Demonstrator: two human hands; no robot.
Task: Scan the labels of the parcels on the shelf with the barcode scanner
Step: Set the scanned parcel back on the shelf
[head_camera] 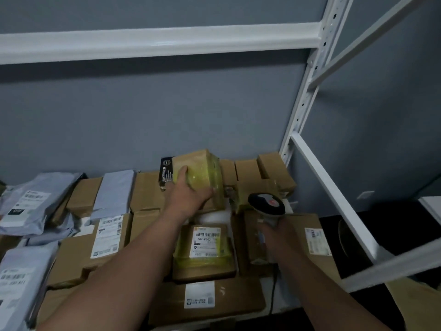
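Grey wall [167, 111] stands behind a white metal shelf [307, 96] with holes in its post. Lots of parcels lie flat on the shelf, packed close together. Most are brown cardboard boxes. On the left are soft grey plastic bags [31, 201] with white labels.

The left hand [188, 197] reaches to the back and holds a brown box [198, 173] wrapped in shiny yellow tape. Its fingers curl over the front of the box and the thumb presses on the top. This box is tipped up on its edge, with a black label on its left side.

The right hand [274, 232] grips the handle of the barcode scanner [267, 204], fingers wrapped round it. The scanner has a round black and white head with a red spot. It sits just right of the tipped box, over the other parcels. A black cord hangs down under the hand.

Between the two arms lies a small box [205, 252] with yellow tape and a white label [206, 242] with black bars. A flat box [207, 299] with another white sticker lies in front of it.
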